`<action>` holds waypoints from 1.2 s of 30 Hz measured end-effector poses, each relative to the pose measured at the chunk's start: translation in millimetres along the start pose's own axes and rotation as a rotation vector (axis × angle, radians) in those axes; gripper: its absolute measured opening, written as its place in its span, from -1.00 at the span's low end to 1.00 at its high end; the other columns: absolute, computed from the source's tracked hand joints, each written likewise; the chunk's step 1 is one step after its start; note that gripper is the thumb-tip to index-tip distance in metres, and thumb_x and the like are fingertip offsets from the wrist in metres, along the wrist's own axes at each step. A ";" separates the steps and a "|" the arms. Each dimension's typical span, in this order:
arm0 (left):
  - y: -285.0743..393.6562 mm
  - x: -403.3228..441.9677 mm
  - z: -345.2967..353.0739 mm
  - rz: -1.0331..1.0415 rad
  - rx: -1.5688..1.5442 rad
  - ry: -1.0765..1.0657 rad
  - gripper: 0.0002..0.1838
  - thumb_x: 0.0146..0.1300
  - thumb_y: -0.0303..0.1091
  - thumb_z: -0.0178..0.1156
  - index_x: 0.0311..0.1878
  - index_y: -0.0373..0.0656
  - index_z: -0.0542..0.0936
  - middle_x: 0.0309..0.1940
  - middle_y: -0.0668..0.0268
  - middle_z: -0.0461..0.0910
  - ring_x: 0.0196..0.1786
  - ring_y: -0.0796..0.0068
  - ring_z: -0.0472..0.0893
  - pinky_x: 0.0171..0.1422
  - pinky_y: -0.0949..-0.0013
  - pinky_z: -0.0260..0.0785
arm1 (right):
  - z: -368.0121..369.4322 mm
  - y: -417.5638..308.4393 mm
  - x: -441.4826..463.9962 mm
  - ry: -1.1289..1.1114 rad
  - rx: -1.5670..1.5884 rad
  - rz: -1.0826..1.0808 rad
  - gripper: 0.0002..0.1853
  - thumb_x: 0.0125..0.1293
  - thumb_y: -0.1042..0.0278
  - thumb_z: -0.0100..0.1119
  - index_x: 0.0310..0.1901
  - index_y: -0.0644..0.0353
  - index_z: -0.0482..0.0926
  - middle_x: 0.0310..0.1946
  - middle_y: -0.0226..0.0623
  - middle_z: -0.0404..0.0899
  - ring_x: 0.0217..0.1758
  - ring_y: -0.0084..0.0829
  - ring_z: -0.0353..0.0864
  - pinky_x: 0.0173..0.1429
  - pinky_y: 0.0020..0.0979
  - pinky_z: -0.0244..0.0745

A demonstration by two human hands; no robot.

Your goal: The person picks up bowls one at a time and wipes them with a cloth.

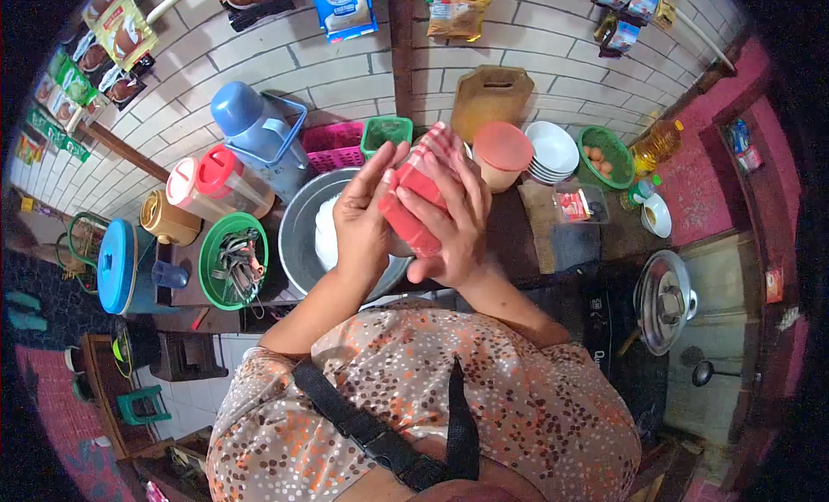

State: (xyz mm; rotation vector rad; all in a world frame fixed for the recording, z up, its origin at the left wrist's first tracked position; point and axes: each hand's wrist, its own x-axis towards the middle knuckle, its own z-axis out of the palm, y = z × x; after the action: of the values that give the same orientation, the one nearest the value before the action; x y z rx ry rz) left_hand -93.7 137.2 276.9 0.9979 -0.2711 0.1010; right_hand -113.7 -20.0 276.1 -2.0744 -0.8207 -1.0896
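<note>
Above the basin, my right hand [456, 221] is closed round a red checked cloth [417, 228], its fingers lying across the folds. A striped end of the cloth sticks up past the fingertips. My left hand [361, 217] is held upright against the cloth's left side, fingers stretched out, palm turned toward it. Whether anything is wrapped inside the cloth is hidden. Just behind my left hand sits a large grey metal basin [295, 265] with something white [325, 234] in it, partly covered by my hand and arm.
Left of the basin are a green bowl of cutlery [207, 273], lidded pitchers [229, 178] and a blue flask [259, 139]. To the right are a lidded tub [503, 152], stacked white bowls [553, 148], eggs in a green basket [598, 163] and a black stove [622, 329].
</note>
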 end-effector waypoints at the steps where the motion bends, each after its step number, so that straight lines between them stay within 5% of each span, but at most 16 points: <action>1: 0.9 1.3 0.2 -0.016 -0.021 -0.024 -0.56 0.57 -0.53 0.12 0.47 -0.30 0.49 0.41 0.01 0.56 0.44 0.26 0.55 0.57 0.22 0.36 | -0.1 -5.8 0.8 -0.023 -0.107 -0.042 -0.25 0.51 -0.37 0.04 0.38 0.16 0.56 0.51 0.10 0.37 0.58 0.11 0.34 0.63 0.14 0.12; 3: -0.5 1.9 -0.9 -0.009 -0.029 -0.067 -0.58 0.59 -0.55 0.08 0.46 -0.30 0.50 0.41 0.04 0.56 0.45 0.29 0.54 0.56 0.26 0.36 | 10.3 6.7 -3.0 0.074 -0.024 0.088 -0.43 0.54 -0.06 0.13 0.37 0.20 0.57 0.51 0.06 0.39 0.62 0.06 0.30 0.67 0.07 0.09; 4: 1.0 1.5 -0.3 -0.012 -0.025 -0.073 -0.58 0.59 -0.55 0.08 0.46 -0.30 0.50 0.41 0.04 0.56 0.45 0.29 0.54 0.56 0.26 0.36 | 16.6 11.2 -5.7 0.080 -0.027 0.092 -0.43 0.54 -0.06 0.13 0.37 0.20 0.57 0.51 0.06 0.39 0.62 0.06 0.30 0.67 0.07 0.09; 8: 1.0 -1.2 -1.2 0.013 0.054 -0.089 -0.56 0.59 -0.53 0.09 0.47 -0.31 0.47 0.45 0.00 0.52 0.49 0.25 0.51 0.60 0.23 0.32 | 31.6 25.8 -10.6 0.259 0.734 0.667 -0.56 0.54 0.34 0.09 0.37 0.31 0.54 0.50 0.01 0.43 0.62 -0.10 0.31 0.68 -0.14 0.11; 11: -6.8 -0.9 -1.4 0.042 0.053 -0.092 -0.54 0.58 -0.52 0.10 0.49 -0.30 0.45 0.47 -0.02 0.49 0.51 0.22 0.48 0.62 0.21 0.29 | 30.1 23.4 -9.8 0.231 0.667 0.617 -0.53 0.48 0.32 0.17 0.37 0.28 0.56 0.50 0.04 0.41 0.63 -0.06 0.31 0.68 -0.09 0.12; 14: -5.7 9.3 1.2 0.072 0.002 -0.063 -0.56 0.59 -0.53 0.09 0.48 -0.30 0.47 0.46 -0.01 0.51 0.51 0.24 0.49 0.61 0.22 0.30 | 22.4 3.9 -1.7 0.124 0.137 0.284 -0.46 0.31 0.17 0.37 0.30 0.15 0.61 0.56 0.10 0.28 0.64 0.12 0.25 0.65 0.10 0.12; 19: 8.9 18.5 5.0 0.027 -0.057 0.001 -0.56 0.59 -0.49 0.11 0.48 -0.25 0.48 0.47 0.05 0.51 0.54 0.30 0.45 0.62 0.25 0.26 | 25.7 13.0 -23.3 0.183 -0.020 -0.012 -0.45 0.33 0.04 0.34 0.31 0.03 0.59 0.58 0.10 0.24 0.66 0.23 0.19 0.65 0.23 0.08; 23: 10.1 17.3 4.8 -0.018 -0.053 -0.009 -0.56 0.58 -0.49 0.11 0.47 -0.26 0.49 0.47 0.05 0.51 0.53 0.32 0.46 0.61 0.27 0.28 | 26.3 32.2 -23.9 0.272 0.336 0.085 -0.41 0.44 -0.01 0.22 0.39 0.12 0.50 0.56 0.04 0.33 0.66 0.18 0.20 0.69 0.15 0.04; 26: 5.5 14.3 4.2 -0.020 -0.019 -0.069 -0.58 0.58 -0.50 0.12 0.45 -0.28 0.51 0.45 0.03 0.53 0.50 0.29 0.50 0.59 0.25 0.31 | 16.4 29.6 -7.5 0.211 0.564 0.393 -0.43 0.44 0.15 0.22 0.39 0.26 0.51 0.54 0.01 0.37 0.66 -0.03 0.26 0.72 -0.06 0.06; 30: 0.9 17.7 8.3 0.029 -0.041 -0.072 -0.57 0.56 -0.52 0.13 0.44 -0.28 0.51 0.42 -0.01 0.55 0.47 0.28 0.53 0.57 0.24 0.35 | 10.8 22.2 10.1 0.088 0.149 0.234 -0.43 0.37 0.12 0.31 0.34 0.20 0.56 0.49 0.04 0.41 0.58 0.02 0.37 0.59 -0.02 0.22; 36: 3.6 31.1 2.3 -0.072 -0.174 0.041 -0.53 0.55 -0.49 0.17 0.48 -0.24 0.47 0.47 0.02 0.50 0.47 0.31 0.51 0.57 0.23 0.35 | 14.4 4.7 -12.9 0.104 -0.186 0.087 -0.39 0.20 -0.13 0.44 0.30 -0.27 0.62 0.52 -0.15 0.33 0.56 0.21 0.25 0.55 0.25 0.20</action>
State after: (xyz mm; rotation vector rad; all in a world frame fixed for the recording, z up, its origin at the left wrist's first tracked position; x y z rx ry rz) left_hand -64.9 135.9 289.5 0.8309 -0.2027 0.0313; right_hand -109.5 -14.5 257.4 -2.1623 -0.5926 -1.2546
